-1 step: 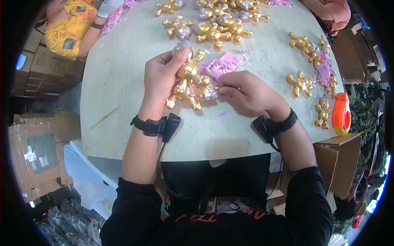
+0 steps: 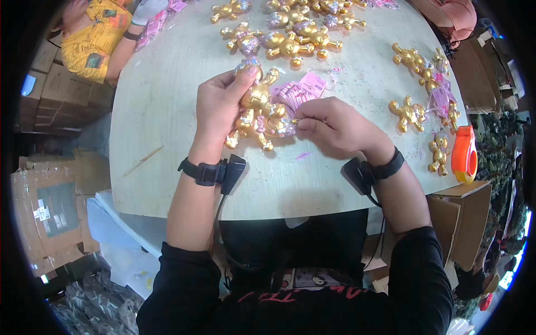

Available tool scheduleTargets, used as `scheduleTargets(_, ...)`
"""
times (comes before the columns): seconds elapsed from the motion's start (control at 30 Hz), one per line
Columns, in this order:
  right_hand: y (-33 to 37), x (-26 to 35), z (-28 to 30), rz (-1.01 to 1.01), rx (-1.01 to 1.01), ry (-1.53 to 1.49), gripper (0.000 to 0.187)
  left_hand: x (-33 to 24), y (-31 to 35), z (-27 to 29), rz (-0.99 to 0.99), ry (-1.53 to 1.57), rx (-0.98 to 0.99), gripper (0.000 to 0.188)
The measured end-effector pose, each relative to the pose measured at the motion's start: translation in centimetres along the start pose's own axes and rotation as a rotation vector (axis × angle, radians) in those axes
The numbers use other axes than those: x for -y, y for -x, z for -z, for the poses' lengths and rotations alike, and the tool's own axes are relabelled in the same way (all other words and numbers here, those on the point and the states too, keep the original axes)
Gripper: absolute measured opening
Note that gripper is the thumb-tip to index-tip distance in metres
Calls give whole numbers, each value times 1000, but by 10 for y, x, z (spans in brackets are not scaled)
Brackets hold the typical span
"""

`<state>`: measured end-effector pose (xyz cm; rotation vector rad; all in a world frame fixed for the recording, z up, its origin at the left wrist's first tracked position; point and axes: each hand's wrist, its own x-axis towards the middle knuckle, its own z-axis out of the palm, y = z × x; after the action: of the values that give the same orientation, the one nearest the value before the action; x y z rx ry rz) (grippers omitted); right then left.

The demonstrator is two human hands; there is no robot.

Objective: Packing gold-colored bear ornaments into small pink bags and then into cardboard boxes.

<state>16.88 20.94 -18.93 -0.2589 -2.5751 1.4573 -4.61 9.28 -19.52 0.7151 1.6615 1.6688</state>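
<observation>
Our left hand (image 2: 220,103) grasps a gold bear figure (image 2: 258,99) with a shiny wrapped top, its thumb pressed near the upper end. The bear sits just above the tabletop (image 2: 167,190) in front of us, between our two hands, and more gold limbs crowd against its lower part; we cannot tell how many figures are bunched there. Our right hand (image 2: 343,125) has its thumb and forefinger pinched together at the bunch's right side, beside a patch of glittery wrapping (image 2: 287,128); what lies between the fingertips is too small to tell.

Just behind our right fingers lie pink cards (image 2: 298,92). A pile of gold bears (image 2: 293,44) covers the far side, and further bears (image 2: 409,114) lie to the right, near an orange tape dispenser (image 2: 464,156). A thin stick (image 2: 143,160) lies on the left. Black straps (image 2: 206,173) circle both our wrists.
</observation>
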Motion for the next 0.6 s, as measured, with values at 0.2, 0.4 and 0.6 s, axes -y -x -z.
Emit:
scheduleTargets(0.2, 0, 1, 1, -40, 28, -38, 17, 0, 1, 1, -46, -10, 56, 41)
scheduleTargets(0.4, -1, 2, 0, -43, 7, -26, 16, 1, 2, -1, -59, 91, 66, 39)
scheduleTargets(0.6, -2, 1, 0, -50, 0, -60, 16, 2, 4, -4, -104, 75, 38, 40)
